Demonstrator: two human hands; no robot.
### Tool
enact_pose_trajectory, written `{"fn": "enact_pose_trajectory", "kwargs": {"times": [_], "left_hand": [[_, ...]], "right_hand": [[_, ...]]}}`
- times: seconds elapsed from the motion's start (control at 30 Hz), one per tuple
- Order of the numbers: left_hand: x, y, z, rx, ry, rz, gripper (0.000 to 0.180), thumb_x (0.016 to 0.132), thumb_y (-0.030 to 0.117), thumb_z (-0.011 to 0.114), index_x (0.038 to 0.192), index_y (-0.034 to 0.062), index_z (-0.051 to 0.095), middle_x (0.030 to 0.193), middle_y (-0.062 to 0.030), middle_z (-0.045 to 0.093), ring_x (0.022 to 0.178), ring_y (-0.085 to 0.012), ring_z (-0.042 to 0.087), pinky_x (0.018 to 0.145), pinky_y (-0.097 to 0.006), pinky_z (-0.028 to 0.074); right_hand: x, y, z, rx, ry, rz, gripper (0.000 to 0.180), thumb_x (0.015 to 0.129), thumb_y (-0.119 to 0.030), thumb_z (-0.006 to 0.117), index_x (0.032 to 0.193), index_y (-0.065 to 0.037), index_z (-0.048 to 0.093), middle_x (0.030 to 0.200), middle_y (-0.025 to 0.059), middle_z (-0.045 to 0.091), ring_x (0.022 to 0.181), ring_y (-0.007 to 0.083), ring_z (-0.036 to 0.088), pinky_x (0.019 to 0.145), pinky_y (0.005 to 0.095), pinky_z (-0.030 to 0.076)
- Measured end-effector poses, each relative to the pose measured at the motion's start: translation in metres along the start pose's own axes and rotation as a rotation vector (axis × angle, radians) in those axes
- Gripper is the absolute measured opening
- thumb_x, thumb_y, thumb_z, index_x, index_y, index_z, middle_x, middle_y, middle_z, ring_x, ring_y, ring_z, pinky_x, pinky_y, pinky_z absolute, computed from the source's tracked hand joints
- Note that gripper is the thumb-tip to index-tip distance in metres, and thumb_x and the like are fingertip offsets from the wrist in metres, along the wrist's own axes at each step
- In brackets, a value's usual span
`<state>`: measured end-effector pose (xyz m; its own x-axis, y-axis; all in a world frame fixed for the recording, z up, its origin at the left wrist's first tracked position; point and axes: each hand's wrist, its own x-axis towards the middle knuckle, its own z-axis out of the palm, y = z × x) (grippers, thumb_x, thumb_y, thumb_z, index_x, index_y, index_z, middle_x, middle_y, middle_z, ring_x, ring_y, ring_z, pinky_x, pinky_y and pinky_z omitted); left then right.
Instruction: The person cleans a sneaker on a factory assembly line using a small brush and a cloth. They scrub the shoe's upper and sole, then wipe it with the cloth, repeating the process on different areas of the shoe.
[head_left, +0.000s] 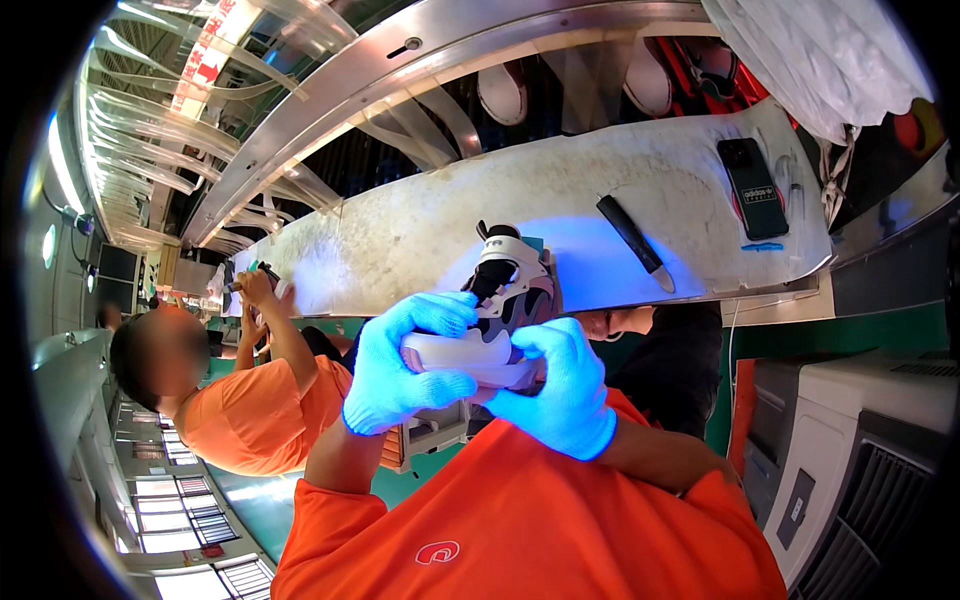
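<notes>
A sneaker (515, 303) with white, grey and black panels is held close in front of my orange shirt, at the near edge of the work table. My left hand (405, 365), in a knitted glove lit bright blue, grips the left side of its thick pale sole (455, 350). On the other side my right hand (565, 390), gloved alike, closes round the sole with thumb and fingers. Black laces and a dark tongue show at the shoe's far end. Both palms cover part of the sole.
On the pale, stained table (420, 220) lie a dark-handled knife (636, 243), a black phone (752, 188) and a small blue item (762, 246). Behind runs a metal-framed rack (400, 50) with clear plastic strips and shoes. A co-worker in orange (265, 415) works at left; a grey machine (860, 450) stands right.
</notes>
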<state>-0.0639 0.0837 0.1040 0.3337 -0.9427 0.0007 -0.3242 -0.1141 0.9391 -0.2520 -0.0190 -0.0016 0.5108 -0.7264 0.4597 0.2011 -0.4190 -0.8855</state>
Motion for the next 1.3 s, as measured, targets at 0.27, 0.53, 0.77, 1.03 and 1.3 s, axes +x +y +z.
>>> {"fn": "enact_pose_trajectory", "kwargs": {"times": [0.27,0.53,0.77,1.03,1.3], "left_hand": [[0.005,0.003,0.003,-0.021,-0.001,-0.015,0.053,0.069,0.019,0.103,0.111,-0.0004,0.076,0.123,-0.0152,0.080,0.136,-0.0327,0.070,0.118,-0.049,0.052],[0.004,-0.002,-0.005,0.020,-0.023,0.012,0.053,0.069,0.019,0.103,0.110,0.0003,0.076,0.123,-0.0152,0.079,0.136,-0.0336,0.069,0.118,-0.050,0.053],[0.007,0.005,-0.009,0.069,-0.041,0.002,0.049,0.070,0.018,0.103,0.106,0.0022,0.074,0.123,-0.0156,0.078,0.132,-0.0326,0.072,0.113,-0.048,0.056],[0.012,0.028,-0.004,0.547,-0.035,0.029,0.050,0.069,0.021,0.103,0.104,0.0007,0.073,0.121,-0.0163,0.079,0.107,-0.0223,0.079,0.091,-0.037,0.064],[0.023,0.032,-0.011,0.417,0.017,-0.164,0.049,0.071,0.016,0.102,0.106,-0.0020,0.072,0.124,-0.0171,0.079,0.114,-0.0193,0.076,0.098,-0.035,0.062]], "right_hand": [[-0.010,0.002,-0.003,0.151,-0.078,-0.051,0.064,0.076,-0.012,0.100,0.130,-0.008,0.065,0.112,0.0133,0.068,0.091,0.0328,0.071,0.074,0.0444,0.059],[0.001,0.008,0.000,0.096,-0.048,-0.064,0.066,0.074,-0.012,0.100,0.130,-0.007,0.065,0.113,0.0123,0.069,0.095,0.0335,0.070,0.074,0.0454,0.059],[0.012,0.008,0.004,0.052,-0.085,-0.056,0.073,0.070,-0.016,0.103,0.132,-0.008,0.065,0.107,0.0125,0.066,0.089,0.0313,0.071,0.074,0.0420,0.058],[0.027,0.010,0.014,0.052,-0.191,-0.026,0.071,0.073,-0.019,0.099,0.133,-0.008,0.063,0.114,0.0116,0.065,0.107,0.0350,0.068,0.084,0.0482,0.059],[-0.010,0.049,0.010,0.107,-0.031,0.048,0.063,0.074,-0.023,0.103,0.119,-0.004,0.064,0.112,0.0153,0.066,0.102,0.0358,0.070,0.084,0.0463,0.059]]}}
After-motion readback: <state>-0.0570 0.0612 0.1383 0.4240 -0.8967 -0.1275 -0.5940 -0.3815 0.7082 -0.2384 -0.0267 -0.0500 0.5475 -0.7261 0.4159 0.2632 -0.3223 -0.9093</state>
